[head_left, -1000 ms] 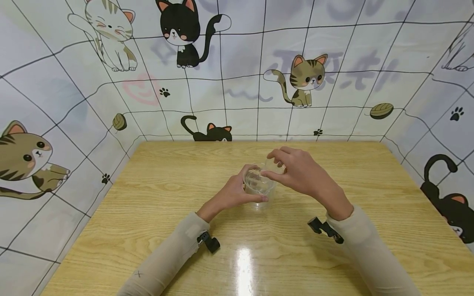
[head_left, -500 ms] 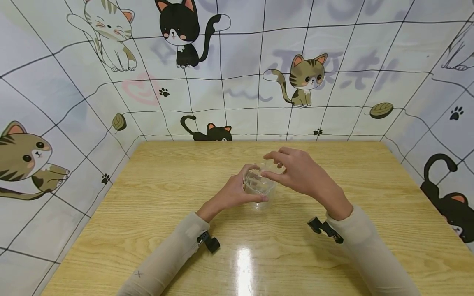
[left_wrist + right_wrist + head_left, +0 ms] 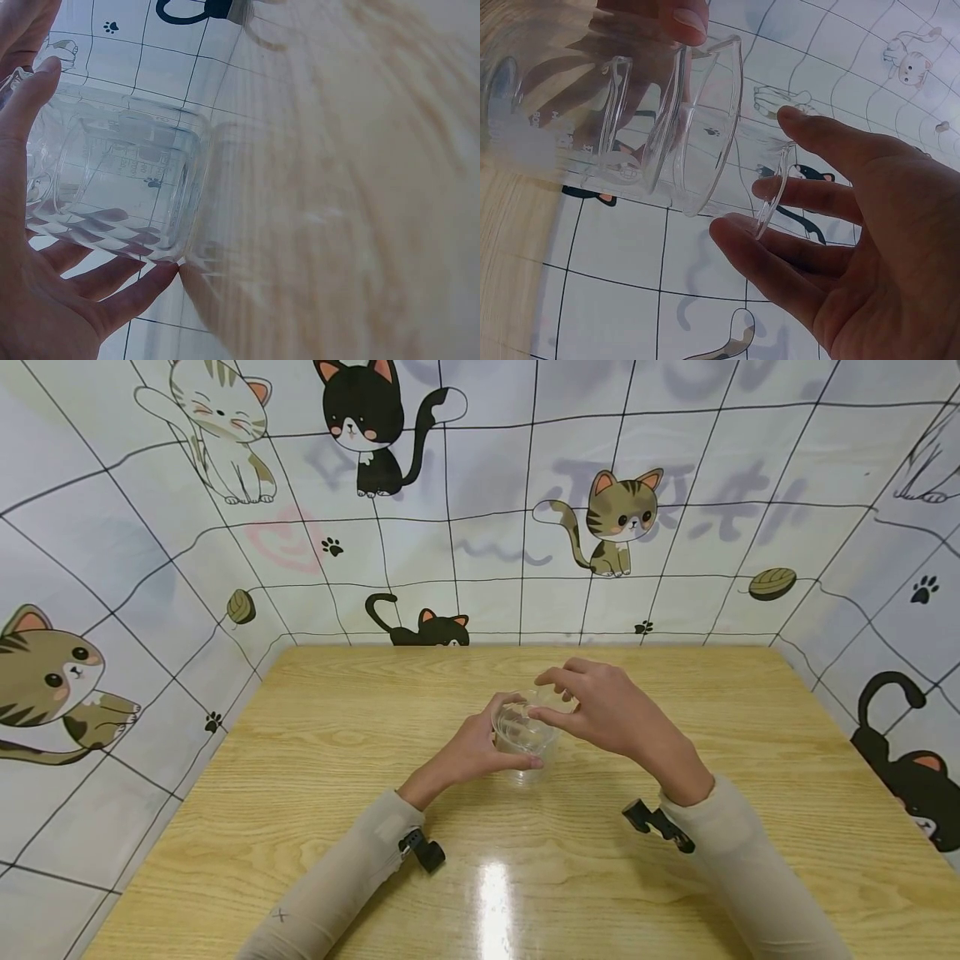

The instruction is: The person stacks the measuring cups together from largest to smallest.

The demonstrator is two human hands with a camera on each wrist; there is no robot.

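Observation:
My left hand (image 3: pixel 474 747) grips a clear container (image 3: pixel 522 745) from its left side. In the left wrist view the container (image 3: pixel 127 176) has upright walls, a thick base and faint printed markings; its base seems to stand on the table. Over its mouth, at the right, my right hand (image 3: pixel 609 708) pinches a small clear piece with a flared rim (image 3: pixel 778 187) between thumb and fingers. In the right wrist view this piece sits at the rimmed end of the container (image 3: pixel 592 112). Transparency hides whether the two are joined or only touching.
A wood-grain table (image 3: pixel 360 718) lies under both hands, with a bright reflection near its front. White grid-lined walls (image 3: pixel 495 552) with printed cats stand at the back and both sides. A black wrist mount (image 3: pixel 423 850) sits on the left sleeve.
My right index finger has shifted slightly left and lies straighter above the clear piece. My left hand and the container have stayed in place.

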